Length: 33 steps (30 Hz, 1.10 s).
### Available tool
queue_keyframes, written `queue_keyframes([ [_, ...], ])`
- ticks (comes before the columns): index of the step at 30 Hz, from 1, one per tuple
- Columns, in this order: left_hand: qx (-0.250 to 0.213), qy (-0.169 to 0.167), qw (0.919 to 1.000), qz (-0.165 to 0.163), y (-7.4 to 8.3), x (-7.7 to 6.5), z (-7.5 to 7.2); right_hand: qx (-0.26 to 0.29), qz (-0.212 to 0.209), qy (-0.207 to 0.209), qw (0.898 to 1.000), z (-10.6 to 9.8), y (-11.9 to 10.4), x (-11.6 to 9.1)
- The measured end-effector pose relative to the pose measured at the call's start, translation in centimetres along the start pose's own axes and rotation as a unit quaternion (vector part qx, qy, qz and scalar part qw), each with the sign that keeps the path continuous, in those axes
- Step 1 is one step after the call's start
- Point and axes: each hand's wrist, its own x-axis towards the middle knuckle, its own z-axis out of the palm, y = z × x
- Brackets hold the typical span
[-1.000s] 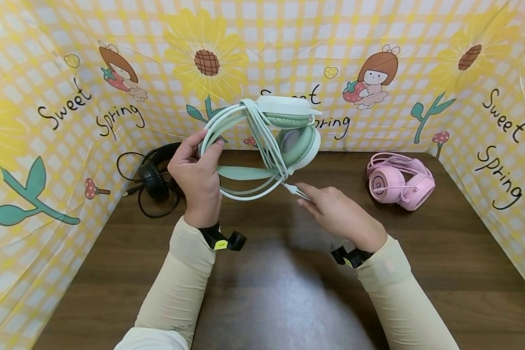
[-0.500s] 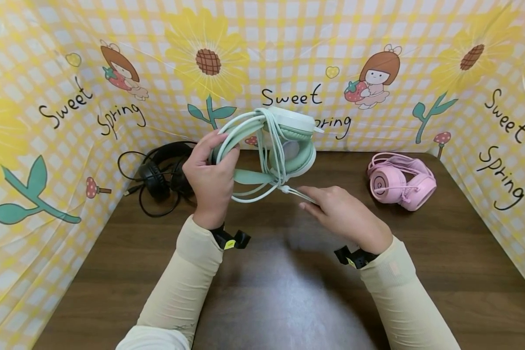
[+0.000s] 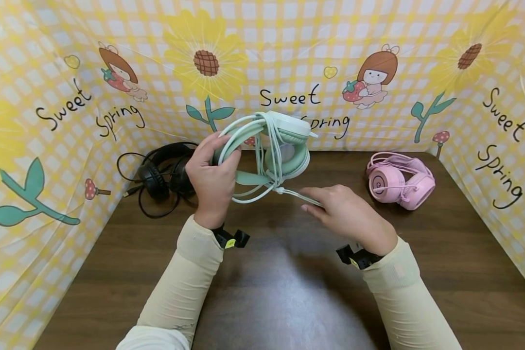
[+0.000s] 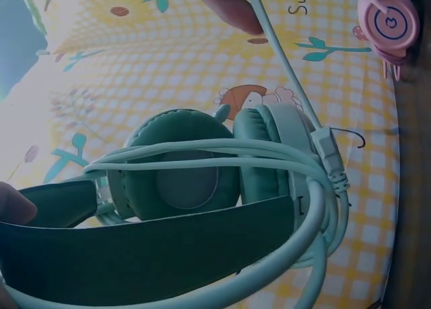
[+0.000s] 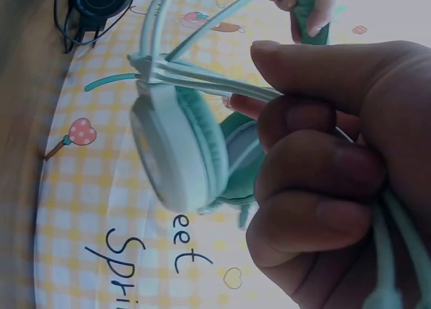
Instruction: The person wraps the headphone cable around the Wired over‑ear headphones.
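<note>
A pair of mint-green and white headphones is held up above the table, with the ear cups to the right. My left hand grips the headband, thumb on the near side. Several turns of pale green cable wrap around the headband and cups. From the wrapped bundle a doubled length of that cable runs taut to my right hand, which pinches it between thumb and curled fingers. In the right wrist view, two cable strands hang out below that fist. A small pale connector piece sits at the bundle in the left wrist view.
Black headphones with a looped cord lie on the brown table at the back left, partly behind my left hand. Pink headphones rest at the back right. A yellow checked cloth walls the back and sides.
The green headphones and my left hand have moved right and slightly down. My right hand has shifted a little right, and more cable now shows between its fingers and the bundle.
</note>
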Motion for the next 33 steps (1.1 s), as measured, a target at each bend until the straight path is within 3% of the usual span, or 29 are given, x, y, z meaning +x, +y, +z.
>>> queue_keyframes([
  [7,0.017,-0.028,0.9994,0.012,-0.3,0.0,0.1,0.005,-0.024,0.019,1.000,-0.3,-0.6,-0.3],
  [13,0.037,-0.013,0.9991,0.013,-0.4,0.0,0.2,0.017,-0.093,0.037,0.995,-0.2,-1.5,-0.3],
  [17,0.038,-0.022,0.9989,0.016,-1.2,0.0,0.1,0.019,-0.108,0.046,0.993,-0.2,-1.6,-0.4],
  [23,0.036,-0.074,0.9959,0.039,-3.5,-0.1,0.0,0.026,-0.092,0.058,0.994,-1.1,-1.4,-0.8],
  [27,0.040,-0.109,0.9913,0.061,-3.7,-0.1,-0.1,0.027,-0.080,0.057,0.995,-1.8,-1.1,-1.2],
  [33,0.037,-0.176,0.9820,0.058,-3.4,-0.1,-0.4,0.027,-0.081,0.045,0.995,-2.7,-0.8,-1.7],
])
